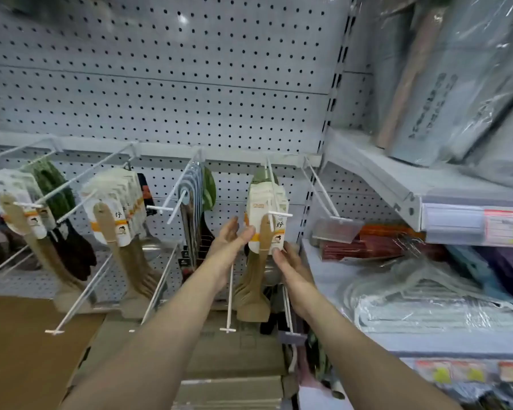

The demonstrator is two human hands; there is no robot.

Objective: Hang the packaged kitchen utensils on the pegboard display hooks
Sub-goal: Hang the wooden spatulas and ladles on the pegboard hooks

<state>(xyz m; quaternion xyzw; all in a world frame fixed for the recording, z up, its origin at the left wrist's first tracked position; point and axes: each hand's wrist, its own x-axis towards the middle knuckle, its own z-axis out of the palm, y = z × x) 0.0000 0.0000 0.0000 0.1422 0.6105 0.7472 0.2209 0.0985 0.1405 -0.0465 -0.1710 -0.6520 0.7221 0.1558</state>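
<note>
Spatula pack: a wooden spatula (265, 232) on a white backing card with an orange band, centre of the frame, hanging at the front of a stack of like packs; flat, pale wood handle, broad blade ends below.
Hook: a white wire peg hook (274, 199) with a short crossbar tip, running from the rail down through the card tops; the front card sits close behind the crossbar.
Left hand: the left hand (230, 242) is at the left edge of the front card, fingers straight and loosely spread, fingertips touching the card; not gripping.
Right hand: the right hand (289, 261) is at the lower right corner of the card, fingertips against its lower edge; whether they pinch it cannot be told.
Pegboard: a pale grey metal pegboard (175, 84) with regular rows of small round holes fills the upper frame; a white rail crosses it at mid height.
Neighbouring hooks: left of centre, a second stack of carded wooden spatulas (113, 220); far left, a third stack (18, 211) with dark green items behind; between centre and left, a hook with grey carded utensils (191, 184).
Shelf: a grey metal shelf (397, 187) at right, with plastic-wrapped goods above.
Hangers: a clear-wrapped bundle of pale hangers (433, 303), lower right.
Carton: brown cardboard (27, 350), lower left.
</note>
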